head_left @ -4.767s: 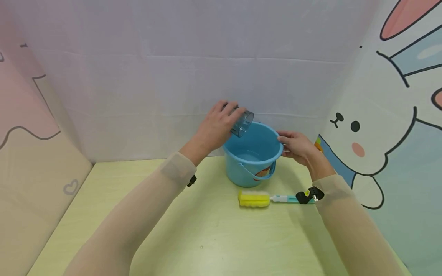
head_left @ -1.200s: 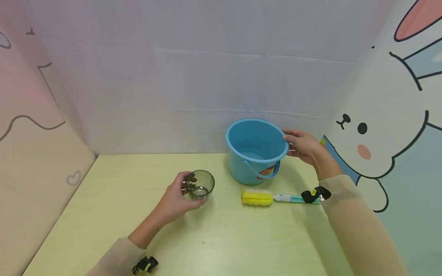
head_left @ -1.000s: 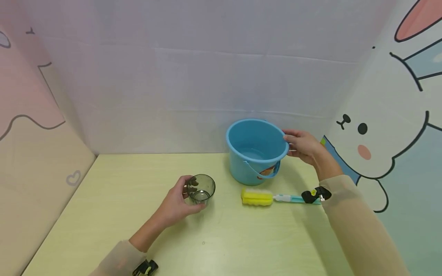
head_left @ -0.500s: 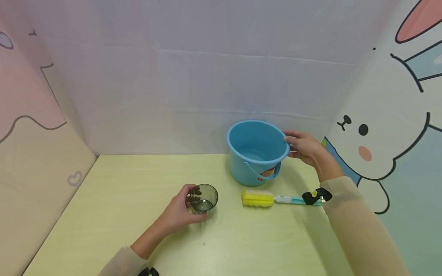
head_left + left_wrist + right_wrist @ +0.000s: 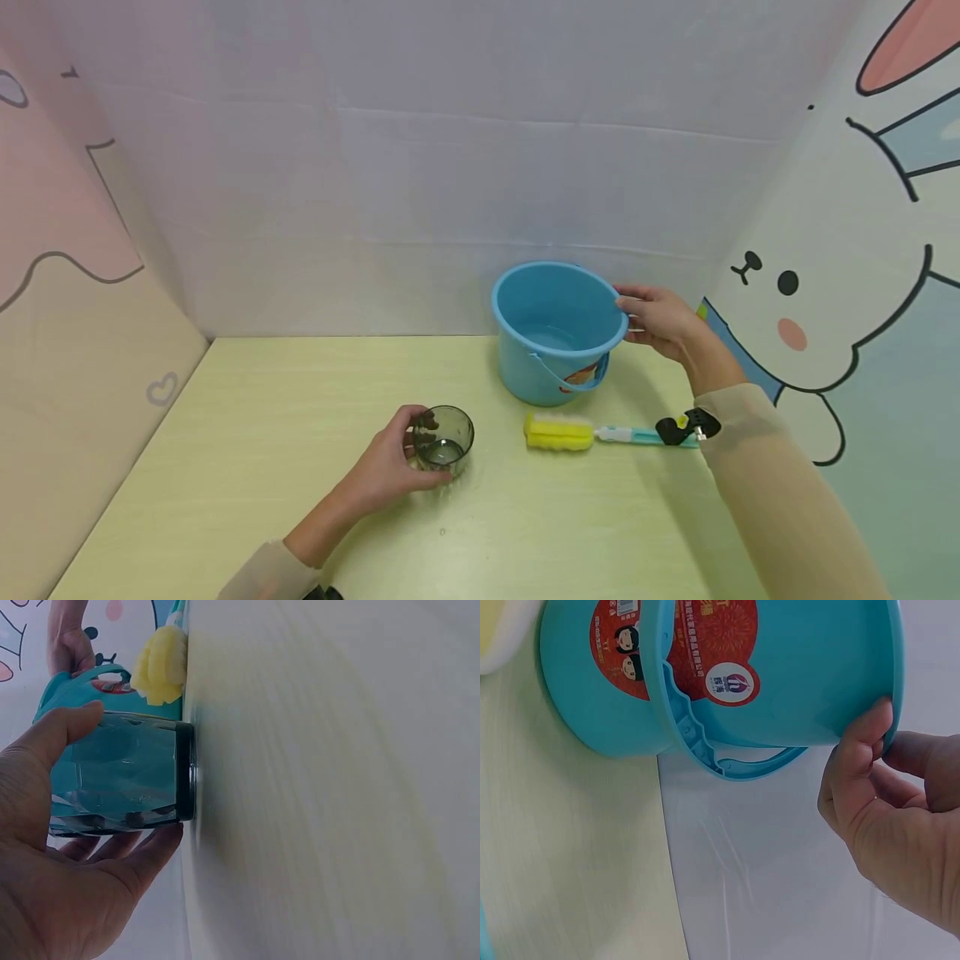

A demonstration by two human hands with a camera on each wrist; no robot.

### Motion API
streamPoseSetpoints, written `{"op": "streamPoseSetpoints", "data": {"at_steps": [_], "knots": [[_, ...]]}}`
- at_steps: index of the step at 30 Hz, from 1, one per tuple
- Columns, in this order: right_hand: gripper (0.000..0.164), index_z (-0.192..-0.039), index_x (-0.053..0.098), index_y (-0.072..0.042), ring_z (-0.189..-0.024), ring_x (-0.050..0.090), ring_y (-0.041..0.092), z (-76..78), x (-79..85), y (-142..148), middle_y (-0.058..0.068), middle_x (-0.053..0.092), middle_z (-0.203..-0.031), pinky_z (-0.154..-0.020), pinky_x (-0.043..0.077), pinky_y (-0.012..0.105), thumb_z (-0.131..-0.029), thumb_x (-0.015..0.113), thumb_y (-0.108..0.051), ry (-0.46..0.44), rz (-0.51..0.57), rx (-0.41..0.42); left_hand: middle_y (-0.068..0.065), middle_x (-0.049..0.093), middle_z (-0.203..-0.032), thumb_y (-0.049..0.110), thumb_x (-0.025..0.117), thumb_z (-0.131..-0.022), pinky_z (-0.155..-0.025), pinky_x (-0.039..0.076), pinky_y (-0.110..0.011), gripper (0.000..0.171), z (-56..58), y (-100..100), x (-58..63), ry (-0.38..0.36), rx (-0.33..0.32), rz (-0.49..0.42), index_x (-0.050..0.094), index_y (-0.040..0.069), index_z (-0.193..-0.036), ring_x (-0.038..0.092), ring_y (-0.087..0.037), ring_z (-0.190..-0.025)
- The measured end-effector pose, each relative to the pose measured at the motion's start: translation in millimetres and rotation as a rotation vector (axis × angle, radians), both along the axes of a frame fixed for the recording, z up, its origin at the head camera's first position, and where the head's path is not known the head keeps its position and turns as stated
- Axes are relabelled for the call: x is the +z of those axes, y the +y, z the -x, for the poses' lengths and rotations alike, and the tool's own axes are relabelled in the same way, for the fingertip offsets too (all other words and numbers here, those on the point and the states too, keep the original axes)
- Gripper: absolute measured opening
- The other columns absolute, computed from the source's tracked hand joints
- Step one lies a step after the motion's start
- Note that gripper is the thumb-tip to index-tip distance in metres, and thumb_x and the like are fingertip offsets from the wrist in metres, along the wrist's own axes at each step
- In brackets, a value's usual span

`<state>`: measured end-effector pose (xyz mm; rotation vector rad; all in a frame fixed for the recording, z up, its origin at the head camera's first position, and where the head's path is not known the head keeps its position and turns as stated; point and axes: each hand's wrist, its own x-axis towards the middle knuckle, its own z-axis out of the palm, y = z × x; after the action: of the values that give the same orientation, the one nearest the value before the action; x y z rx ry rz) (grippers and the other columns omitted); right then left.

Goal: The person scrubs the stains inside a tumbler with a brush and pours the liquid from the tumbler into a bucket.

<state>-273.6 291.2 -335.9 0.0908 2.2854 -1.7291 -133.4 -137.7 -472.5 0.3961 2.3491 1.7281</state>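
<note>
My left hand (image 5: 390,467) holds a smoky clear drinking glass (image 5: 454,433) upright, thumb on the near side and fingers round the far side. In the left wrist view the base of the glass (image 5: 124,769) is at the tabletop. Over on the right, my right hand (image 5: 660,321) pinches the rim of a light blue plastic bucket (image 5: 525,367). The right wrist view shows the fingers of that hand (image 5: 892,802) at the rim, beside the bucket's red label (image 5: 712,645). Some water appears to lie in the bottom of the bucket.
A yellow sponge brush (image 5: 558,432) with a white and teal handle lies in front of the bucket. Behind the pale table (image 5: 262,417) hangs a white cloth (image 5: 375,192). A printed rabbit panel (image 5: 832,292) stands on the right.
My left hand has brought the glass from tilted over the bucket down to the table on the left, upright, then slightly nearer me. The right hand has stayed at the bucket's rim.
</note>
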Motion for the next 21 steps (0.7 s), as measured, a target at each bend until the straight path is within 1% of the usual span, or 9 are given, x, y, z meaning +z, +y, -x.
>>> {"op": "streamPoseSetpoints", "data": {"at_steps": [8, 11, 16, 21], "knots": [[0.058, -0.168, 0.030, -0.009, -0.101, 0.067, 0.017, 1.5, 0.2, -0.3, 0.021, 0.051, -0.145, -0.082, 0.060, 0.027, -0.115, 0.049, -0.025, -0.003, -0.002, 0.005, -0.019, 0.057, -0.141, 0.011, 0.097, -0.076, -0.101, 0.056, -0.044, 0.089, 0.0, -0.2, 0.4, 0.001, -0.020, -0.001, 0.043, 0.002, -0.146, 0.066, -0.040, -0.121], [0.058, -0.168, 0.030, -0.009, -0.101, 0.067, 0.017, 0.9, 1.1, -0.3, 0.020, 0.051, -0.144, -0.082, 0.059, 0.027, -0.115, 0.049, -0.024, -0.009, -0.004, 0.003, -0.018, 0.056, -0.142, 0.013, 0.097, -0.076, -0.105, 0.054, -0.046, 0.090, -0.1, -0.2, 0.2, -0.006, -0.020, 0.014, 0.043, 0.003, -0.147, 0.064, -0.039, -0.124], [0.058, -0.168, 0.030, -0.009, -0.099, 0.068, 0.015, -0.7, 1.3, 0.5, 0.021, 0.052, -0.144, -0.082, 0.060, 0.027, -0.115, 0.048, -0.025, -0.005, -0.019, 0.003, -0.019, 0.053, -0.147, 0.017, 0.099, -0.073, -0.112, 0.047, -0.055, 0.097, -0.6, -0.7, 0.6, -0.004, -0.016, 0.051, 0.042, 0.003, -0.150, 0.060, -0.042, -0.130], [0.059, -0.167, 0.031, -0.007, -0.098, 0.068, 0.014, -1.4, -1.3, 3.1, 0.022, 0.051, -0.148, -0.086, 0.060, 0.029, -0.115, 0.049, -0.028, 0.011, -0.052, 0.009, -0.016, 0.050, -0.153, 0.021, 0.101, -0.071, -0.114, 0.044, -0.058, 0.102, -0.2, -3.0, 2.0, -0.006, -0.002, 0.083, 0.042, 0.008, -0.153, 0.055, -0.044, -0.134]]}}
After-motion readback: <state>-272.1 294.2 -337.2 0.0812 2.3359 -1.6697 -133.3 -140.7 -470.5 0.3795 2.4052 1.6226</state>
